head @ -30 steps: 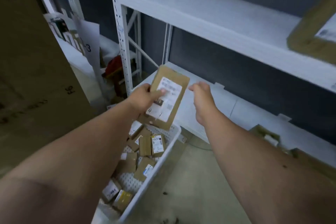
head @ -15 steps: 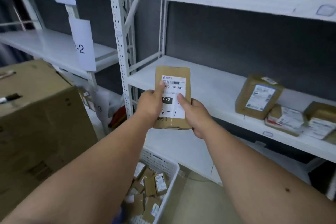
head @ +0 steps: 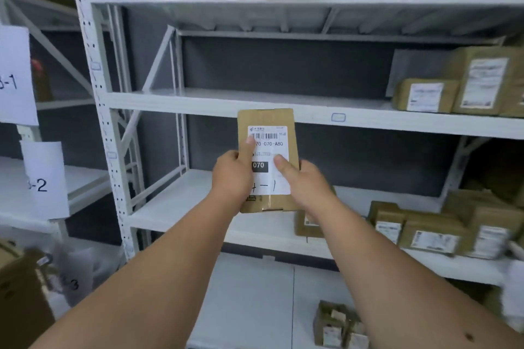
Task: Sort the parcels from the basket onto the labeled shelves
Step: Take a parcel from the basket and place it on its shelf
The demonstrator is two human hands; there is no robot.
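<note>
A flat brown parcel (head: 266,122) with a white label reading "070" and a handwritten "4-1" is held upright in front of the white shelf rack (head: 198,106). My left hand (head: 231,176) grips its left edge with the thumb on the barcode. My right hand (head: 304,178) grips its right edge, thumb on the label. The basket is out of view.
Brown parcels sit on the upper shelf at right (head: 425,95) and on the shelf below (head: 433,235). More small boxes (head: 337,326) lie on the bottom shelf. Paper signs "3-1" (head: 11,76) and "3-2" (head: 45,178) hang on the left rack. A cardboard box (head: 19,300) stands at lower left.
The view has swung up from the basket to the shelves. My right hand joined my left hand on the parcel, and both raised it higher in front of the rack.
</note>
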